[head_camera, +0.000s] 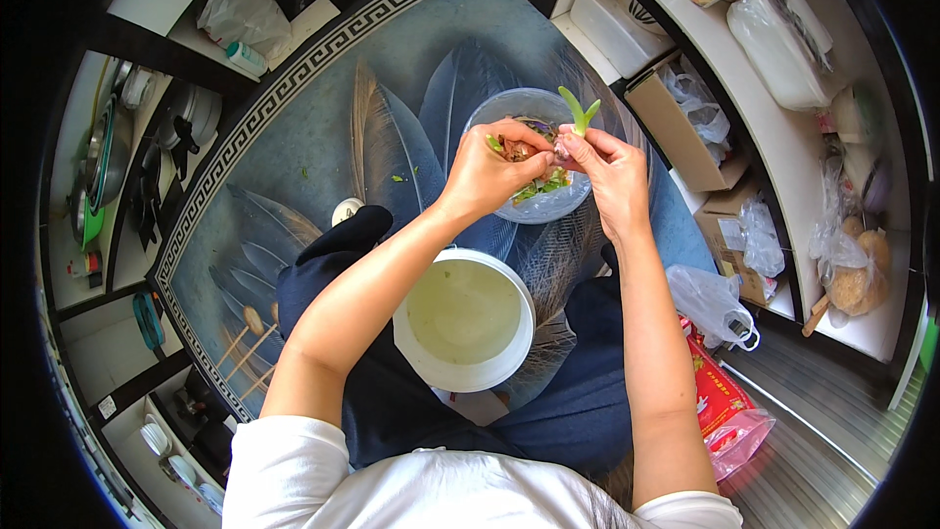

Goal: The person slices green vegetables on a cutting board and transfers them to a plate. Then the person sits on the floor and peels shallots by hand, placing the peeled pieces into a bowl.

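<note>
My right hand [615,165] pinches a small sprouted bulb [561,150], possibly garlic or a shallot, with green shoots [580,114] pointing up and away. The fingertips of my left hand [493,167] meet the same bulb from the other side. Reddish-brown papery matter [518,150] with a green tip shows inside the curl of my left hand; whether it is gripped there or lies beyond cannot be told. Below both hands stands a clear plastic tub [543,211] containing peelings and green leaf scraps [542,186]. Between my knees is a white bucket [530,323] of cloudy, pale yellowish liquid.
Green scraps [399,178] lie on the feather-patterned floor mat [294,139]. Shelves with cardboard boxes [679,128] and bags line the right. A white plastic bag [709,301] and a red package [716,389] sit by my right arm. Pans [192,117] fill shelves at left.
</note>
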Demonstrator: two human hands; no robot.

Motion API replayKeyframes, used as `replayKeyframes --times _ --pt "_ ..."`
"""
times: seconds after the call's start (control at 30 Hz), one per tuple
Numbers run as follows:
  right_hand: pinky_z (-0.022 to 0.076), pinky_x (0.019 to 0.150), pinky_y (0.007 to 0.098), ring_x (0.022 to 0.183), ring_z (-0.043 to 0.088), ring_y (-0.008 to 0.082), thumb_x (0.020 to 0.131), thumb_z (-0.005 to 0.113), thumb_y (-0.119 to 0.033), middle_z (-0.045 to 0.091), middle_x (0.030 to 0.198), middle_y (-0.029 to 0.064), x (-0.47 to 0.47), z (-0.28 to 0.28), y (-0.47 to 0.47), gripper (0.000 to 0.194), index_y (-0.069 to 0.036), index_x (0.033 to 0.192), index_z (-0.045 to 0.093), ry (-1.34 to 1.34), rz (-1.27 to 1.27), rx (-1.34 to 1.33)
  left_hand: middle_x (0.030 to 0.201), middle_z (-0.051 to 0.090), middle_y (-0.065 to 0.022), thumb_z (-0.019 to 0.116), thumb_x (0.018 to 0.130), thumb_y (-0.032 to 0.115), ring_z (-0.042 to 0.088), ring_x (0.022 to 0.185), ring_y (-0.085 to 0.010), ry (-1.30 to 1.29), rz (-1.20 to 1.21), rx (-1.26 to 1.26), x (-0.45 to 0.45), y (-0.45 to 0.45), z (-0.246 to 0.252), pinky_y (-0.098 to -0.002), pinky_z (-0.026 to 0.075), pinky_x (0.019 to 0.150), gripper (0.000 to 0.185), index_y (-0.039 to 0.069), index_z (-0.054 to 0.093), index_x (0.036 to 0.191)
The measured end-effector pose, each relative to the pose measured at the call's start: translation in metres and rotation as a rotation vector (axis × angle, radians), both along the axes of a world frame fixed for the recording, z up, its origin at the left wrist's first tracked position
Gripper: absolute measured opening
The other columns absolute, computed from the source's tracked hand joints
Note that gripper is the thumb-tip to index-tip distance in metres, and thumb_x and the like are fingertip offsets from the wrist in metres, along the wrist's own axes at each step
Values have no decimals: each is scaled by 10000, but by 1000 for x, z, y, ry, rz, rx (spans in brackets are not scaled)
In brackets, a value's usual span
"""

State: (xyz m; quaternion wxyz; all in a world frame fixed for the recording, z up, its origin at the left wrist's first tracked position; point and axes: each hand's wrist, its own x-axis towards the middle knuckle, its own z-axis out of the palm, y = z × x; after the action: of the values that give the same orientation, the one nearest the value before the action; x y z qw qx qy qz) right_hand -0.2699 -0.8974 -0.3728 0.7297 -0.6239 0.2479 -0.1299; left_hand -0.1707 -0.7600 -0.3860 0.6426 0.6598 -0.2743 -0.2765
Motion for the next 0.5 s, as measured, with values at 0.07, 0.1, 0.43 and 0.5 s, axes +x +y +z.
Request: replayKeyframes --times 0.07,0.1,0.43,0.5 --pt "536 730 250 777 640 121 889 665 -144 678 879 82 -2 0 -1 260 63 1048 666 -19 -7 10 761 674 -46 698 780 34 613 685 -78 22 11 49 -2 0 8 -219 493 666 102 -39 669 846" --pt "531 720 246 761 638 116 888 668 -147 676 862 77 -1 0 -1 258 65 1036 671 -31 -6 16 762 673 -45 686 782 26 613 695 -73 31 21 74 -2 1 13 -215 493 670 97 -44 666 846" --pt "547 803 282 871 638 139 922 615 -153 668 992 89 -4 3 -14 281 34 1131 637 -111 9 153 768 700 -83 706 729 107 640 697 -108 40 189 36 8 1 -6 -260 507 669 188 8 730 887" --pt "539 807 276 878 634 135 923 614 -152 667 993 82 -4 4 -13 281 28 1138 637 -106 24 145 771 699 -83 725 731 133 643 701 -113 1 158 80 9 1 -6 -266 509 668 202 5 728 887"
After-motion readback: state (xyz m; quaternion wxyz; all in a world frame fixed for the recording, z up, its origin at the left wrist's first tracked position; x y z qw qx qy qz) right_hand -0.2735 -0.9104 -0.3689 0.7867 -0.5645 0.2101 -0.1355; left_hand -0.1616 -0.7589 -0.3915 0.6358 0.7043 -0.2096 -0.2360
